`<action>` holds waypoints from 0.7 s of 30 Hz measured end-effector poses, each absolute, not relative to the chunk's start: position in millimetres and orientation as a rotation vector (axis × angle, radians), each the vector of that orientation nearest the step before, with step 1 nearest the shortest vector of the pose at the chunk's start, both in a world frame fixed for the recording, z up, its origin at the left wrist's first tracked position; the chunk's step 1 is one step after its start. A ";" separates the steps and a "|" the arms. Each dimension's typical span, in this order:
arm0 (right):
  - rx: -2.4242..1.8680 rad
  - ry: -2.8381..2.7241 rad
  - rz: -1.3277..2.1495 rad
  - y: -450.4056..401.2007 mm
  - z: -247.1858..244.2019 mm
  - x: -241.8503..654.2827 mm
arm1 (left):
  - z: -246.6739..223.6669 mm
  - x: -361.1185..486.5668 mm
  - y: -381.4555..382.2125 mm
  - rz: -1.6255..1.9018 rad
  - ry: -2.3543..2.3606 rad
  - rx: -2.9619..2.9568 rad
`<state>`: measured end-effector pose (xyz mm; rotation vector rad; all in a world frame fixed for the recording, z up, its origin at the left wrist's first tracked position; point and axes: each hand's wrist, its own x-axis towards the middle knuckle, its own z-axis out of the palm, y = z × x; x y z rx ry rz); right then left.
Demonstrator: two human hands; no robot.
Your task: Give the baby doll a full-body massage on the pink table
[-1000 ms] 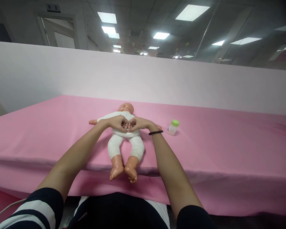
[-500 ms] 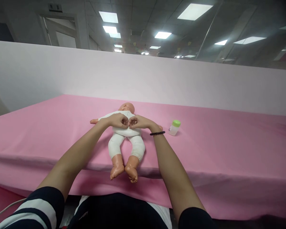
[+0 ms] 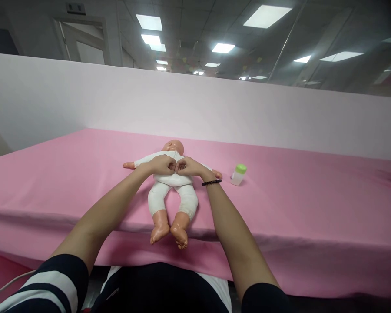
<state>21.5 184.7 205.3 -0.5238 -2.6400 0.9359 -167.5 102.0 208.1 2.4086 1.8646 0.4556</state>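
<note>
A baby doll (image 3: pixel 171 191) in a white suit lies on its back on the pink table (image 3: pixel 296 208), head away from me, bare feet over the front edge. My left hand (image 3: pixel 161 164) and my right hand (image 3: pixel 186 166) meet over its chest, fingers curled and pinching the white clothing at the middle. A black band sits on my right wrist. What the fingertips hold is too small to make out.
A small clear bottle with a green cap (image 3: pixel 238 174) stands to the right of the doll. A pale pink partition (image 3: pixel 215 113) runs behind the table. A white cable (image 3: pixel 9 284) hangs at lower left.
Both hands have shifted slightly up the doll's torso, from the belly toward the chest, staying together. The doll and bottle have not moved.
</note>
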 end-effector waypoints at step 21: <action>-0.656 -2.442 0.500 194.6 188.3 10.6 | 199.2 -159.9 108.7 0.642 2.231 2.402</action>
